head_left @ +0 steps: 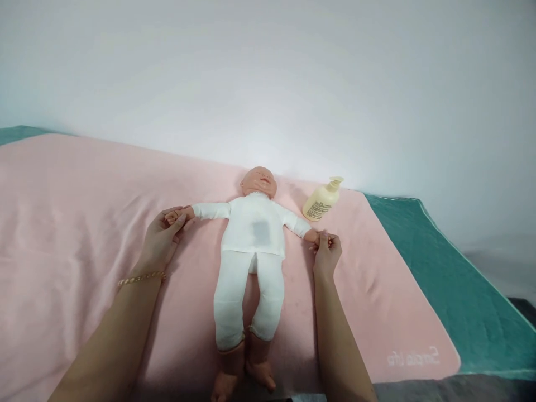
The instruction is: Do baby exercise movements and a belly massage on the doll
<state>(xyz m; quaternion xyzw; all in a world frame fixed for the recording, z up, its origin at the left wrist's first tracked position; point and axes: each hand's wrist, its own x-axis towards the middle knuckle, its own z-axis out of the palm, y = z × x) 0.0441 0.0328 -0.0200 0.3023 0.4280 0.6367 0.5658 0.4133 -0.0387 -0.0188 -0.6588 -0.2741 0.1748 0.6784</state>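
A baby doll [255,223] with a white cloth body lies on its back, head toward the wall and bare feet toward me. Its arms are stretched out to both sides. At the left, my left hand [161,234] is closed round the doll's hand, thumb on top; a gold bracelet circles that wrist. My right hand [328,251] pinches the doll's other hand at the right. Just beyond my right hand, a pale yellow pump bottle [321,202] stands on the cloth, leaning to the right in the view. A grey patch marks the doll's chest.
Under the doll spreads a pink blanket [84,223], wrinkled at the left, with mirrored white lettering at its lower right corner. A green cloth [452,285] shows beneath it at the right and far left. A plain pale wall [268,84] rises behind.
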